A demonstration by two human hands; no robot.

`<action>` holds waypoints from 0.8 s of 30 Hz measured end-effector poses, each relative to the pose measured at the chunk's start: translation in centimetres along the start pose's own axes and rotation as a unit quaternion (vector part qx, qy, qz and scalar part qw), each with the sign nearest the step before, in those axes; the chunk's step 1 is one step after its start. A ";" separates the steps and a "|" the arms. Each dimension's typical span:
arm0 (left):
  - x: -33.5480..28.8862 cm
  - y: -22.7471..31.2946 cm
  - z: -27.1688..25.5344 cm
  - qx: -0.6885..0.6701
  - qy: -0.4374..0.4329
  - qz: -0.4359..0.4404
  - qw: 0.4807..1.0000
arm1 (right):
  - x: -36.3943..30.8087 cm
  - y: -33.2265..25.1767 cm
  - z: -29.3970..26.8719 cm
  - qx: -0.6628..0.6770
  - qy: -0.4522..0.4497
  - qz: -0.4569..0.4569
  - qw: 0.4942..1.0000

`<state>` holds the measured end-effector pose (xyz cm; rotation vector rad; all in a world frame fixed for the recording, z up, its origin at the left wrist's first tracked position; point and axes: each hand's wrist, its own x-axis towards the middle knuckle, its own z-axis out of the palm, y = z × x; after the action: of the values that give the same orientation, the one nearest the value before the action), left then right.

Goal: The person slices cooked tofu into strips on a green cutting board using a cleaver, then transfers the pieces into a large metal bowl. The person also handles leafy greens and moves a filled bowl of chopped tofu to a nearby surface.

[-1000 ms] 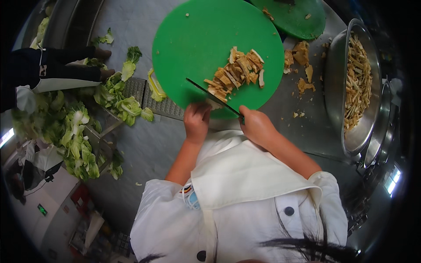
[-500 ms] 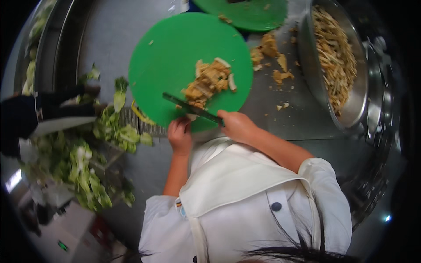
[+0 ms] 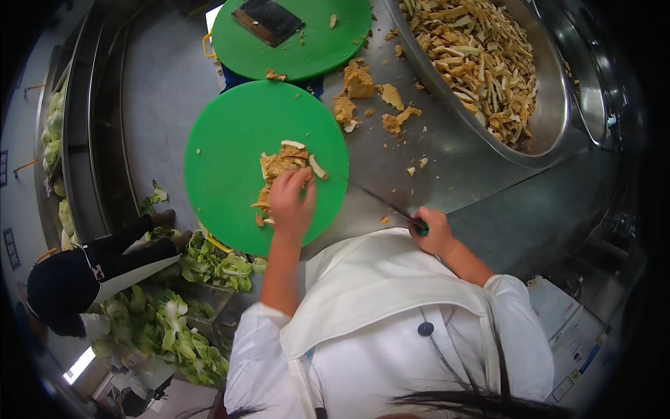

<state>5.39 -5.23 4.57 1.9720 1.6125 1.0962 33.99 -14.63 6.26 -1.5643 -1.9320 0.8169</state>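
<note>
Strips (image 3: 271, 165) piled on green board (image 3: 230, 146), R of its ctr. L hand (image 3: 292, 199) over pile, fingers bent down onto it; can't tell if gripping any. R hand (image 3: 436, 234) off board to R, fingers closed rnd knife (image 3: 386, 200) hdl, blade angled up-L twd board edge. Scraps (image 3: 359, 84) on metal counter (image 3: 377, 153), R of board. Steel bowl (image 3: 548, 136) upper R, w/ lots of cut pcs (image 3: 481, 63). 2nd board (image 3: 314, 49) just beyond, dark blade (image 3: 269, 21) on it. Greens (image 3: 185, 335) lower L, nr co-worker (image 3: 63, 286).
</note>
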 end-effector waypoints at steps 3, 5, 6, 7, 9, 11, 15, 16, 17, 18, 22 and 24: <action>8.1 1.6 7.2 0.082 -0.077 0.148 0.982 | -1.7 0.3 -0.9 0.005 0.068 0.065 0.996; 10.3 -1.1 10.8 0.224 -0.082 0.206 0.949 | -2.1 0.4 -1.6 0.013 0.092 0.103 0.990; 10.7 -2.7 12.3 0.296 -0.080 0.229 0.924 | -2.2 0.5 -1.9 0.011 0.090 0.110 0.990; 10.6 -4.2 13.1 0.307 -0.123 0.201 0.922 | -2.4 0.6 -2.1 0.009 0.090 0.117 0.989; 11.7 -6.3 14.1 0.294 -0.167 0.196 0.920 | -2.4 1.8 -2.5 -0.004 0.115 0.114 0.987; 11.7 -4.8 14.6 0.246 -0.195 0.221 0.923 | -3.5 2.4 -2.7 0.003 0.150 0.144 0.978; 12.6 -1.6 13.2 0.204 -0.232 0.165 0.937 | -2.6 3.2 -2.9 0.041 0.137 0.179 0.973; 12.4 -0.8 12.2 0.141 -0.192 0.136 0.962 | -2.2 3.3 -3.2 0.043 0.133 0.177 0.974; 12.1 0.1 10.8 0.077 -0.153 0.108 0.979 | -1.6 3.3 -3.3 0.066 0.109 0.155 0.980; 11.9 1.3 9.8 0.000 -0.120 0.089 0.989 | -1.1 3.2 -3.4 0.082 0.097 0.142 0.982; 6.6 0.4 3.1 -0.023 -0.053 -0.020 0.998 | 1.3 3.0 -4.4 0.055 0.046 0.086 0.994; 3.0 1.3 -0.2 -0.003 0.046 -0.039 0.998 | 2.1 2.2 -3.6 0.062 0.021 0.058 0.996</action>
<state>6.25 -2.83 6.59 1.8634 1.7161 1.1753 37.68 -11.72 7.16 -1.6183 -1.7393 0.9247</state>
